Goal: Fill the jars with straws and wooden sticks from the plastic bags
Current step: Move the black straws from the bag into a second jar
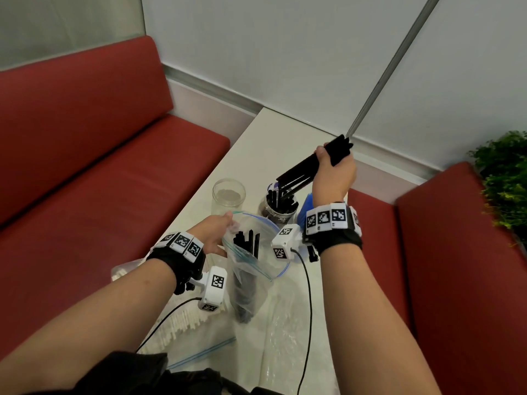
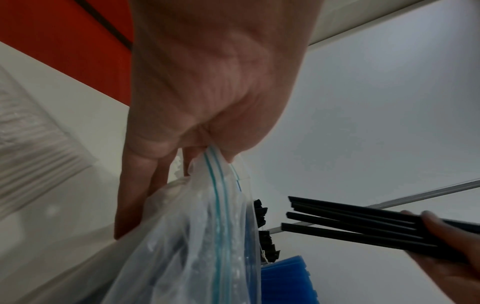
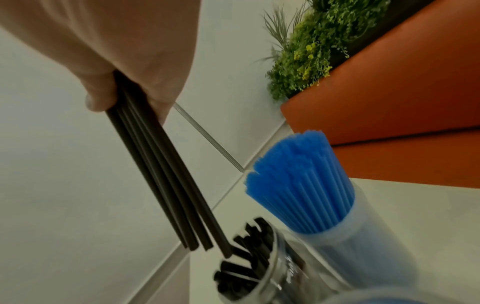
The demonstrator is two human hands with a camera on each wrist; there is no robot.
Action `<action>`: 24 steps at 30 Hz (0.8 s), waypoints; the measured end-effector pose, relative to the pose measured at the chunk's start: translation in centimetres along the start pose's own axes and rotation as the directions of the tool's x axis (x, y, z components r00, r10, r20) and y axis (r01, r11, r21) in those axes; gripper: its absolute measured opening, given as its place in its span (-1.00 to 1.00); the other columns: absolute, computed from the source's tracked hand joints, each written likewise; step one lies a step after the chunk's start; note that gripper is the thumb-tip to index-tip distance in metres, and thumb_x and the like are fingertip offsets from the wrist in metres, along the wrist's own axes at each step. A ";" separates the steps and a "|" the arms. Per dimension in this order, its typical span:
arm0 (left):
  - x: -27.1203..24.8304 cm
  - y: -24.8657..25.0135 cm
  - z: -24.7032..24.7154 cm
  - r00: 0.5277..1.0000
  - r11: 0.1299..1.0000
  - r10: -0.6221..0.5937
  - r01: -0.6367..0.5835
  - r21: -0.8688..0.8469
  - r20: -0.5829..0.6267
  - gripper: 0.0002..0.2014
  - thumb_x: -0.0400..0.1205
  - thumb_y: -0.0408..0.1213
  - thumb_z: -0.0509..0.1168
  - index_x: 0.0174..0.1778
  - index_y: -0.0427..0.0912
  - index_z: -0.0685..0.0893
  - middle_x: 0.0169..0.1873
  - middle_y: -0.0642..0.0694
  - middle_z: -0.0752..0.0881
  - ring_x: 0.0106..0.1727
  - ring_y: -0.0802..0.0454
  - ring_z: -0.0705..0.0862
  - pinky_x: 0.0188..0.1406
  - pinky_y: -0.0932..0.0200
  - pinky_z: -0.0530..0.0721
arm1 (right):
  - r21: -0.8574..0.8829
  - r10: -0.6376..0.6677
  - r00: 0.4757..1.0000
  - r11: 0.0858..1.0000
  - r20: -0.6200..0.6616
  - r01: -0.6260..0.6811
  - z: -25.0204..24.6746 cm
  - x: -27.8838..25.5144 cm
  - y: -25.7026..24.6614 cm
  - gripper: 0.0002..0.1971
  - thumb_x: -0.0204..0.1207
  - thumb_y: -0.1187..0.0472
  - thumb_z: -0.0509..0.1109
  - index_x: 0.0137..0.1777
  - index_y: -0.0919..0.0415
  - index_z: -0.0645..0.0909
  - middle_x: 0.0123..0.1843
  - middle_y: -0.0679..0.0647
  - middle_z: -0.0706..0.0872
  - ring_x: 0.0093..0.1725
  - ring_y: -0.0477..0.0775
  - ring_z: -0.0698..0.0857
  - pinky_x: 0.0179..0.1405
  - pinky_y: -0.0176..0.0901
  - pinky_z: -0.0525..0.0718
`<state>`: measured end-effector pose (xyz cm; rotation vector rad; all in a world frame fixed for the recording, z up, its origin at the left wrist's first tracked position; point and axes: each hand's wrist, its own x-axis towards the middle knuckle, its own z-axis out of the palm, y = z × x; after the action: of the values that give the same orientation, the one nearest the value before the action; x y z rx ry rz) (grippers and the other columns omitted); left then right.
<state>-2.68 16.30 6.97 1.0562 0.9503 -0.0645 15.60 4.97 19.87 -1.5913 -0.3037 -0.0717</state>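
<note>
Black straws (image 1: 302, 169) (thin, matte) fan above jar (image 1: 278, 213).

A white table (image 1: 265, 132) sits in a corner of pale wall panels (image 1: 285, 47). A red upholstered bench (image 1: 85, 138) flanks its left; another red seat (image 1: 456, 252) its right, with green foliage (image 1: 507, 178) behind.

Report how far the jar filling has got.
Done: the blue straws already stand in their jar. In hand: the right hand lowers a bundle of black straws toward the part-filled jar; the left hand holds the bag open. Left: the empty jar and white sticks.
</note>
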 end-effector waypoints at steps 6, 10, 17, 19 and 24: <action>0.4 -0.1 0.1 1.000 1.000 0.000 0.000 0.002 -0.011 -0.58 0.80 0.07 0.02 0.24 -0.19 0.57 -0.10 -0.15 0.74 -0.19 -0.13 0.73 -0.22 -0.08 0.74 | -0.050 0.071 0.993 0.996 -0.091 -0.075 1.1 -0.2 4.8 -0.78 0.64 0.25 0.47 0.24 0.29 0.69 -0.14 -0.13 0.70 -0.16 -0.17 0.69 -0.33 -0.65 0.52; 0.8 -0.4 0.1 1.000 1.000 -0.002 0.002 -0.011 -0.013 -0.58 0.80 0.06 0.01 0.24 -0.20 0.56 -0.06 -0.17 0.72 -0.16 -0.14 0.72 -0.12 -0.15 0.73 | -0.106 0.095 0.993 0.989 -0.077 -0.103 1.4 -0.7 6.4 -0.77 0.64 0.25 0.46 0.25 0.28 0.68 -0.06 -0.04 0.71 -0.13 -0.10 0.69 -0.24 -0.58 0.54; 1.2 -0.5 -0.1 1.000 1.000 -0.004 0.004 0.021 -0.006 -0.58 0.79 0.07 0.03 0.27 -0.19 0.57 0.10 -0.20 0.71 -0.08 -0.16 0.74 -0.15 -0.14 0.76 | -0.230 0.095 0.985 0.971 0.143 -0.060 2.7 -1.3 7.0 -0.66 0.62 0.30 0.42 0.37 0.13 0.57 0.15 0.07 0.73 0.05 -0.20 0.74 -0.18 -0.53 0.54; 1.3 -0.4 -0.3 1.000 0.999 0.003 -0.003 0.036 0.002 -0.58 0.78 0.08 0.04 0.26 -0.18 0.58 0.10 -0.20 0.71 -0.05 -0.17 0.74 -0.17 -0.13 0.76 | -0.247 -0.040 0.981 0.965 0.188 0.087 3.0 -1.4 7.0 -0.58 0.67 0.25 0.36 0.51 0.08 0.48 0.41 0.07 0.65 0.28 -0.25 0.64 0.13 -0.50 0.46; 1.6 -0.5 -0.6 1.000 0.999 0.008 -0.008 0.050 -0.005 -0.61 0.78 0.09 0.05 0.11 -0.14 0.62 0.08 -0.18 0.72 -0.07 -0.18 0.74 -0.19 -0.15 0.77 | -0.582 -0.035 0.807 0.675 0.590 0.454 3.8 -2.8 10.2 -0.47 0.82 0.12 0.11 0.73 0.26 0.19 0.77 0.18 0.19 0.78 0.16 0.06 0.74 -0.04 0.06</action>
<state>-2.34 17.11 5.42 1.1068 0.9538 -0.0794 14.80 8.13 9.13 -2.3229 -1.0593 0.0575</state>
